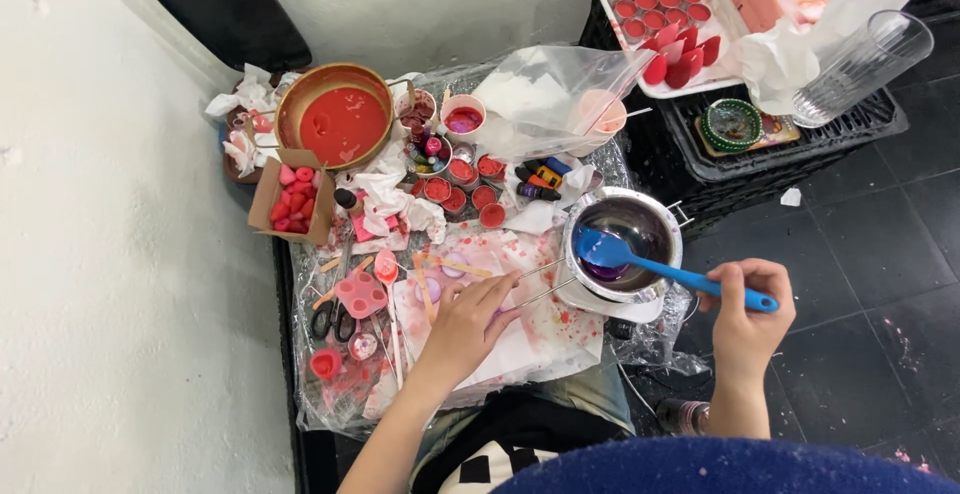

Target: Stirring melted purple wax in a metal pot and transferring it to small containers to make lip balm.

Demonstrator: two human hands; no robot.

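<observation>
My right hand point(745, 316) grips the handle of a blue spatula point(640, 261) whose blade is raised over a steel pot point(665, 222) with purple liquid at its bottom. My left hand point(470, 319) rests on the stained white paper point(530, 339) beside the pot, fingers touching the pot's thin wire handle point(545, 284). The pot stands at the right end of a small, cluttered, plastic-covered table.
A gold bowl of red wax point(343, 122), a cardboard box of pink pieces point(292, 199), small red-filled cups point(470, 186), scissors point(335, 319) and a pink mould point(360, 296) crowd the table. A tray of red cups point(655, 9), a clear glass point(858, 59) and a black crate point(790, 144) lie right.
</observation>
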